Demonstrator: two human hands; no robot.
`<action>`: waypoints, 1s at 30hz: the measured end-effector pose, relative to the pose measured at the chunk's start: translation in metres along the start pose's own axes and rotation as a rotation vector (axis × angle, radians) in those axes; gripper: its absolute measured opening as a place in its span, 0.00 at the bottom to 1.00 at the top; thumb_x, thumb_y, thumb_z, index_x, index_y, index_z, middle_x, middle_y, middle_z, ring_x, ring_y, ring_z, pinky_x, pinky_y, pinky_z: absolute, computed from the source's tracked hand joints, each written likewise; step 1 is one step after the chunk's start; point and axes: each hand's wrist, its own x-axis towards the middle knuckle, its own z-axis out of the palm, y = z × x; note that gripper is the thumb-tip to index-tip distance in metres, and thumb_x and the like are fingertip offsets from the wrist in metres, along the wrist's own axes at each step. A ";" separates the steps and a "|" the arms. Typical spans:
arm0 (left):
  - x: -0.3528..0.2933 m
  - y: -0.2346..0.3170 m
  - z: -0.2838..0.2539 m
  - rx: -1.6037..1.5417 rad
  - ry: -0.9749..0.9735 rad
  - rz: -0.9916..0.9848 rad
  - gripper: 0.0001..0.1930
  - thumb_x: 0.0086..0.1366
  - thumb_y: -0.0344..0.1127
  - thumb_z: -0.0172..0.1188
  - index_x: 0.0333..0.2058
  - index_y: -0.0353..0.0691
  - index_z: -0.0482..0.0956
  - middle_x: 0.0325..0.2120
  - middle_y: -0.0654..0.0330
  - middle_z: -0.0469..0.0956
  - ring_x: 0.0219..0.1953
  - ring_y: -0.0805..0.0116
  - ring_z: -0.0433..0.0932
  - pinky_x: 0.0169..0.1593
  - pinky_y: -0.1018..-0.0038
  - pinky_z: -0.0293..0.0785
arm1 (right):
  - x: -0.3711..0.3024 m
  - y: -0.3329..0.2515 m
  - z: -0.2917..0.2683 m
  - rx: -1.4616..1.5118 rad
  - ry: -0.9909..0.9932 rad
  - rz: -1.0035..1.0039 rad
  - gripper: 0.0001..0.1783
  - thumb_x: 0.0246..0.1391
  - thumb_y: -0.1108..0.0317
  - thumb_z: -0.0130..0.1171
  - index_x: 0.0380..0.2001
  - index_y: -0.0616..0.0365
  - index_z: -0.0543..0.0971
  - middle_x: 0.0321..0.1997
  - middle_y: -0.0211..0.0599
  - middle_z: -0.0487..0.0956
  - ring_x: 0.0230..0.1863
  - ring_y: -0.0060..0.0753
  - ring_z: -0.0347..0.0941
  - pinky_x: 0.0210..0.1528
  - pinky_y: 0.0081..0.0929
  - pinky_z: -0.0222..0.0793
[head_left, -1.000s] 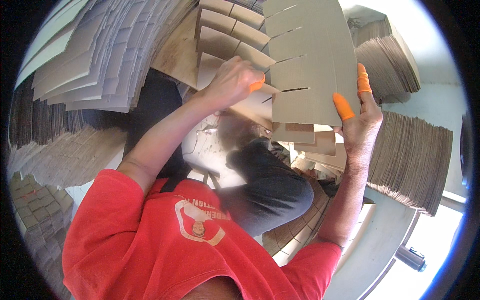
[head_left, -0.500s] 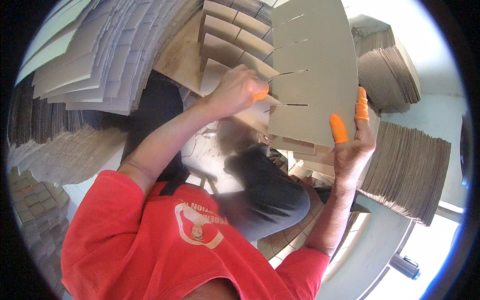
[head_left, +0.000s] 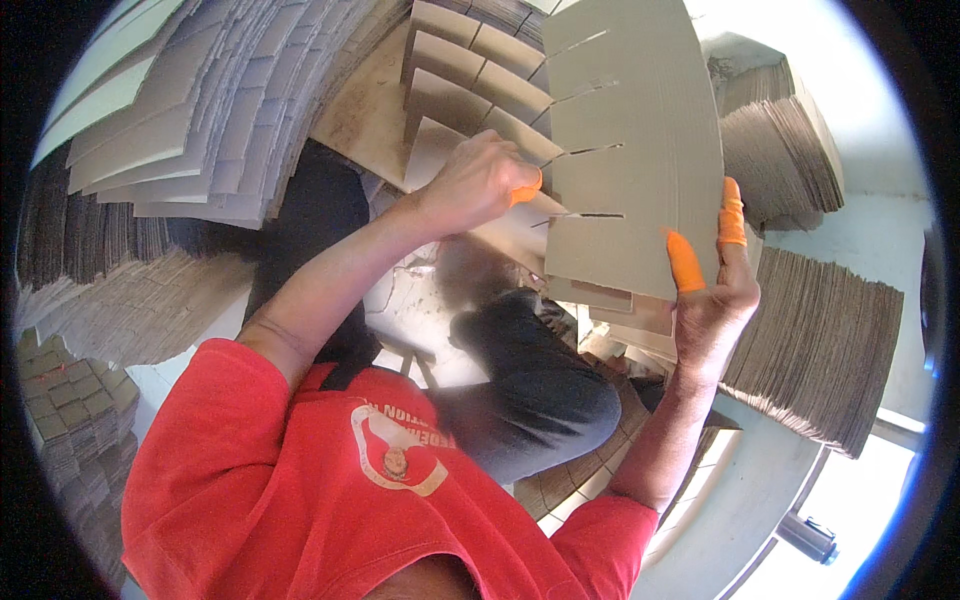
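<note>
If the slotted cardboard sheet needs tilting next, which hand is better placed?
Probably the right hand: it grips the slotted cardboard sheet along its outer edge, orange-covered thumb on the face. The left hand appears to pinch the nearest upright strip, beside the sheet's slotted edge.

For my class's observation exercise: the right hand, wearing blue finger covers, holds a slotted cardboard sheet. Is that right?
Not quite: the finger covers are orange, as the head view shows; the right hand does hold a slotted cardboard sheet.
</note>
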 end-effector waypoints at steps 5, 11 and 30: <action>0.001 0.000 -0.001 -0.035 -0.017 0.024 0.07 0.48 0.24 0.60 0.28 0.40 0.80 0.22 0.58 0.75 0.30 0.58 0.74 0.40 0.64 0.69 | -0.003 0.000 0.001 0.098 -0.116 0.110 0.36 0.49 0.77 0.67 0.63 0.54 0.69 0.44 0.35 0.83 0.28 0.13 0.71 0.23 0.16 0.71; 0.003 -0.001 0.000 -0.062 -0.036 0.020 0.07 0.48 0.24 0.59 0.27 0.40 0.79 0.21 0.58 0.74 0.31 0.58 0.74 0.41 0.64 0.69 | 0.002 0.030 0.044 0.032 -0.285 -0.168 0.33 0.48 0.79 0.65 0.60 0.58 0.70 0.30 0.39 0.80 0.26 0.25 0.72 0.22 0.25 0.67; 0.006 0.015 -0.014 0.127 -0.071 0.106 0.31 0.50 0.34 0.69 0.56 0.41 0.74 0.56 0.56 0.73 0.60 0.57 0.69 0.61 0.62 0.64 | -0.064 0.218 -0.012 -1.009 0.084 0.364 0.30 0.58 0.55 0.59 0.61 0.54 0.67 0.51 0.44 0.74 0.51 0.50 0.69 0.51 0.47 0.69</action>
